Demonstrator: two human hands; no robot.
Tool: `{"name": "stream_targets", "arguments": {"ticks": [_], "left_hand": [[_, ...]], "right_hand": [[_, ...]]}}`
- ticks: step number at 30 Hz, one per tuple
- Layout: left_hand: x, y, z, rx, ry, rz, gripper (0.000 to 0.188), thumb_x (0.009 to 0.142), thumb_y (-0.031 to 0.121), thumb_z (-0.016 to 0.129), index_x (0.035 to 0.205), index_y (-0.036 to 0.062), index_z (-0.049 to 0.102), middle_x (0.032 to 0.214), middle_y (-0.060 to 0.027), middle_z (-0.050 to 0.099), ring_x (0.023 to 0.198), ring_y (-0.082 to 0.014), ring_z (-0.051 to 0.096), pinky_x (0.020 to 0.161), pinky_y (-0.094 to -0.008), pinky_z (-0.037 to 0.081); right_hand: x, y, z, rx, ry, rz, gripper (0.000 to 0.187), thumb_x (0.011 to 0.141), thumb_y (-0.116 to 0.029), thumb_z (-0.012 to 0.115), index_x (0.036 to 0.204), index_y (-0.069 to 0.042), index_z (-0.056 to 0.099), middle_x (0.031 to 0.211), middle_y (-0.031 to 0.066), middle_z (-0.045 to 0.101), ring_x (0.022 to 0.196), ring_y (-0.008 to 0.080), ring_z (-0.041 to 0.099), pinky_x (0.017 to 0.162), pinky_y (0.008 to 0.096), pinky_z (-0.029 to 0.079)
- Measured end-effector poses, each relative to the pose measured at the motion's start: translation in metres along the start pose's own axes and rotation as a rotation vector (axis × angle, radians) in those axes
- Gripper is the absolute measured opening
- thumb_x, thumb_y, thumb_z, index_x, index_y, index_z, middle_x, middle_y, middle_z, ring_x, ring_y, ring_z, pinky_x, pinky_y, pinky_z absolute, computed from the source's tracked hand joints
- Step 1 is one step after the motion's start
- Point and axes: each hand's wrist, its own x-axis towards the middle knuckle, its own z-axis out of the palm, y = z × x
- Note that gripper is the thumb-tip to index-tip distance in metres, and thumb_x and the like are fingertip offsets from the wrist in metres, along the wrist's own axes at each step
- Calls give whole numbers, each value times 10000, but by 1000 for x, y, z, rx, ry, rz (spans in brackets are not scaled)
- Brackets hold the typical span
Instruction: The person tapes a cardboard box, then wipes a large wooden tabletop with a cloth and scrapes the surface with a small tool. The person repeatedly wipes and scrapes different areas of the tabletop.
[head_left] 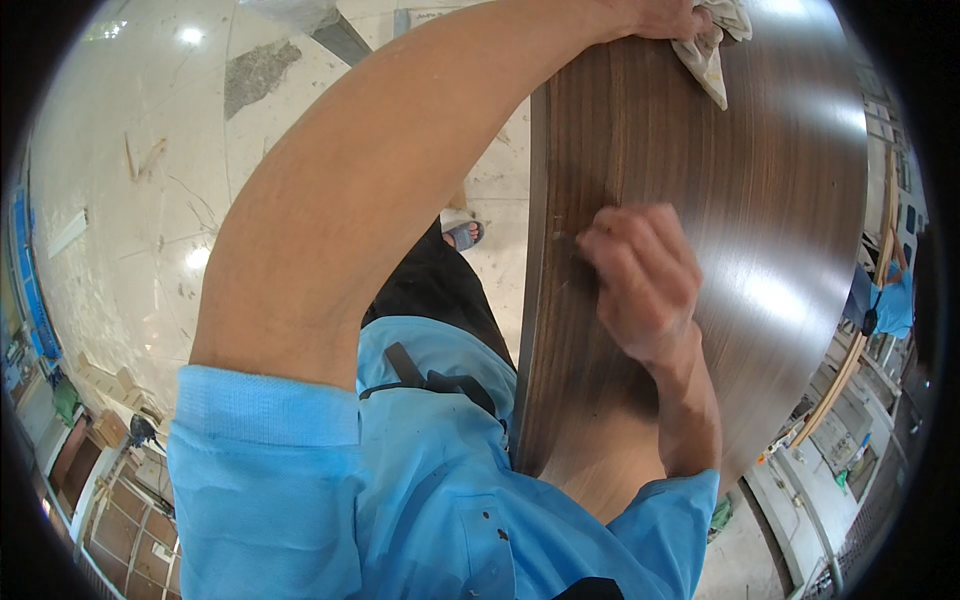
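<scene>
A dark brown wood-grain panel [790, 180] with a glossy top stretches along my right side. At its far end my left hand [665, 17] is closed on a crumpled whitish cloth [708, 60], which rests against the surface. Part of that hand is cut off by the picture's upper edge. Nearer to me, my right hand [648, 280] is over the panel close to its left edge, fingers curled together and slightly blurred. Whatever those fingers may hold is hidden. A faint light mark shows on the wood beside them.
Pale stained floor [130, 240] lies to the left, with a grey patch [262, 75] and scattered scraps. My sandalled foot [464, 235] shows beside the panel. Another person in blue [893, 303] stands beyond it at the far right, near long wooden strips [832, 390].
</scene>
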Motion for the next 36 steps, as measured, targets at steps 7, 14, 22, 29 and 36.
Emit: {"name": "stream_targets", "arguments": {"ticks": [7, 14, 22, 29, 36], "left_hand": [[-7, -2, -3, 10, 40, 1, 460, 903, 423, 606, 1187, 66, 658, 1175, -151, 671, 1190, -310, 579, 1053, -490, 392], [0, 14, 13, 10, 70, 18, 455, 904, 419, 608, 1194, 72, 656, 1167, -145, 672, 1182, -305, 579, 1063, -491, 381], [9, 17, 9, -21, 40, 14, 499, 896, 443, 617, 1217, 63, 653, 1193, -140, 670, 1211, -304, 566, 1083, -493, 367], [10, 19, 6, 32, 28, 3, 529, 903, 470, 605, 1230, 56, 648, 1228, -150, 662, 1238, -305, 558, 1084, -494, 368], [19, 16, 5, 29, -38, -22, 535, 914, 476, 593, 1236, 52, 644, 1253, -155, 653, 1249, -305, 551, 1097, -492, 357]], "right_hand": [[21, 3, 2, -25, -7, -5, 198, 647, -23, 689, 833, 19, 636, 882, 141, 623, 790, 272, 614, 653, 365, 496], [-18, -9, -17, 80, -20, -126, 201, 637, -34, 690, 829, 7, 646, 886, 146, 637, 756, 270, 617, 642, 370, 500], [-29, -14, -27, -59, -21, 30, 219, 629, -22, 722, 833, 26, 662, 847, 143, 651, 732, 252, 629, 594, 348, 500], [-37, -26, -26, -91, -10, 82, 206, 627, 18, 735, 821, 38, 667, 813, 148, 657, 699, 254, 638, 560, 323, 504], [-34, -27, -23, -54, 30, 137, 264, 576, 14, 725, 832, 49, 671, 801, 162, 656, 665, 265, 638, 545, 329, 509]]}}
